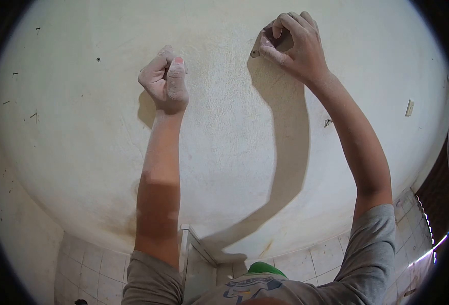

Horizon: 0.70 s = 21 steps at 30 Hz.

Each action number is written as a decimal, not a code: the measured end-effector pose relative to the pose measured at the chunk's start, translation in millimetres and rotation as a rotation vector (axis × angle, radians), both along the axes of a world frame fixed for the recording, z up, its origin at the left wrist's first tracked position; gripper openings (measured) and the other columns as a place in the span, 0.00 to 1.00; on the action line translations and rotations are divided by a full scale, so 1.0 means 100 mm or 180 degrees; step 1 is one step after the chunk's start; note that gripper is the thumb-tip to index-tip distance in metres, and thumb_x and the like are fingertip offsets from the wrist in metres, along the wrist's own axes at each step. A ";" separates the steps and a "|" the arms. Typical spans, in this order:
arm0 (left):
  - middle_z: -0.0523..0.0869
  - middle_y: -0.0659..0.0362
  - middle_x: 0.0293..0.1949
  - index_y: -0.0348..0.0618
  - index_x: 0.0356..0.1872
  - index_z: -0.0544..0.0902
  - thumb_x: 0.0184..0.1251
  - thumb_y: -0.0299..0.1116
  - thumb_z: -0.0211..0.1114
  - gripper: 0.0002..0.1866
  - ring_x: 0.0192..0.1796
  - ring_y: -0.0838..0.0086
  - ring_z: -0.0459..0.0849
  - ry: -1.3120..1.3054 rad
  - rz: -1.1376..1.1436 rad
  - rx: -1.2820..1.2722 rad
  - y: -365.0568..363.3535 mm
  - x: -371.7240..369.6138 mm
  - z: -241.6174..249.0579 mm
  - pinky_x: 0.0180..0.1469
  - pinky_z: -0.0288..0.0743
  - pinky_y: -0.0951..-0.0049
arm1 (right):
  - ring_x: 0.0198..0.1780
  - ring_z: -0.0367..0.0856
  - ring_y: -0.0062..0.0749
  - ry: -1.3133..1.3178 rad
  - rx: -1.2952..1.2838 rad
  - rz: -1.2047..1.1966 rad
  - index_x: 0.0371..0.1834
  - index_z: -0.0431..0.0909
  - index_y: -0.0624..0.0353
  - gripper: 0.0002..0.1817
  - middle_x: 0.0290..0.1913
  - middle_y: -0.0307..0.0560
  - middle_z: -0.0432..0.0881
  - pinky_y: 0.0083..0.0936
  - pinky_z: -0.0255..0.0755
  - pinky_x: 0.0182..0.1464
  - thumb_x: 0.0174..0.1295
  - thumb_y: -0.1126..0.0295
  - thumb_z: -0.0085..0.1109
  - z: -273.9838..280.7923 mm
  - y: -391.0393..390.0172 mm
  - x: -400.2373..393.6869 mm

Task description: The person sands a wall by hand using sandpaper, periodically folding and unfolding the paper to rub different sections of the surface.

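My left hand (164, 79) is raised in front of the pale wall (224, 132), coated in white dust. Its fingers are curled in with the thumb folded against them, and what they may hold is hidden. Higher and to the right, my right hand (301, 48), also dusty, is at the wall with fingers curled round toward the thumb. Dark shadow fills the hollow of that grip, so I cannot make out what is in it. Just left of the right thumb is a small dark hole (255, 53) in the wall. A rough, bumpy patch of wall surface lies between the hands.
Several nails, including a bent one (33, 115), stick out of the wall at left. A light switch (410, 108) is at right, and a small wall fixture (328, 122) is by my right forearm. Below are a white-framed panel (185, 249) and tiles (298, 262).
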<state>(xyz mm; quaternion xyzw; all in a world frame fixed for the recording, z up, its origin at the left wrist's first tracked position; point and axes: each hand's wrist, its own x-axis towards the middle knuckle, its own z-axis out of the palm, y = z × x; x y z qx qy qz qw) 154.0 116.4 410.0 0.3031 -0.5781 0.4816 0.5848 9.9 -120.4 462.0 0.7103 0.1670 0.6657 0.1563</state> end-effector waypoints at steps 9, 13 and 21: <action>0.67 0.65 0.19 0.40 0.17 0.67 0.68 0.37 0.57 0.20 0.25 0.80 0.62 0.0315 0.0165 0.0019 0.01 -0.08 -0.02 0.31 0.53 0.74 | 0.38 0.68 0.32 -0.0002 -0.0104 0.0025 0.33 0.74 0.52 0.15 0.32 0.38 0.76 0.34 0.68 0.47 0.56 0.59 0.72 0.01 0.00 0.01; 0.67 0.65 0.19 0.40 0.17 0.67 0.69 0.38 0.58 0.20 0.26 0.80 0.63 0.0259 0.0121 0.0009 0.00 -0.07 -0.02 0.31 0.54 0.74 | 0.39 0.68 0.33 0.0003 -0.0071 0.0010 0.33 0.73 0.52 0.16 0.32 0.38 0.76 0.34 0.68 0.48 0.55 0.59 0.72 0.02 -0.05 0.02; 0.68 0.64 0.19 0.39 0.18 0.68 0.68 0.37 0.59 0.20 0.26 0.79 0.64 0.0310 0.0132 -0.0057 -0.02 -0.07 -0.02 0.31 0.56 0.74 | 0.40 0.69 0.34 0.0015 -0.0058 0.0011 0.32 0.72 0.52 0.17 0.34 0.39 0.77 0.35 0.69 0.50 0.55 0.58 0.72 0.02 -0.03 0.04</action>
